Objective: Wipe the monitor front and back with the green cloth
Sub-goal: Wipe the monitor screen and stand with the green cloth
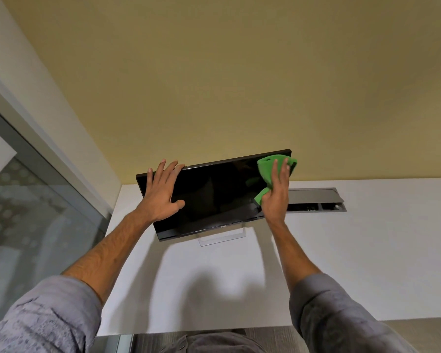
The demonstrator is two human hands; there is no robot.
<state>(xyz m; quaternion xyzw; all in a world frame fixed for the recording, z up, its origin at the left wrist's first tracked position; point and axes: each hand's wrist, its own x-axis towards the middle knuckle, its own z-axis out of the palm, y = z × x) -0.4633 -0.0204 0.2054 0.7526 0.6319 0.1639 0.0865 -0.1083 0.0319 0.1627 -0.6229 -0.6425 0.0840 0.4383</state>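
White desk (341, 263) across the lower half of the frame, yellow wall behind, glass partition (23, 212) at the left edge, open cable hatch (316, 200) right of centre. Monitor (214, 194) at frame centre on a clear stand (222, 236), screen dark and facing the camera, panel tilted with its right end higher in the picture. Left hand (161, 194) flat on the left part of the panel, fingers spread wide, fingertips hooked over the top edge, thumb on the glass. Right hand (275, 197) at the upper right corner of the screen, fingers closed around the green cloth (273, 169), cloth bunched in the palm with a broad fold pressed to the glass and spilling over the right bezel. Step in hand, by judgement: front face, upper right corner. Recommended: spread cloth flatter for wider contact; light, even pressure only, since the panel flexes and the stand looks slight; overlapping strokes from the right edge toward frame centre, then downward in rows; bracing palm on the bezel rather than the glass to avoid fresh prints; left area under the bracing hand wiped last, after a change of hold. Back face not visible here; likely not yet reached.
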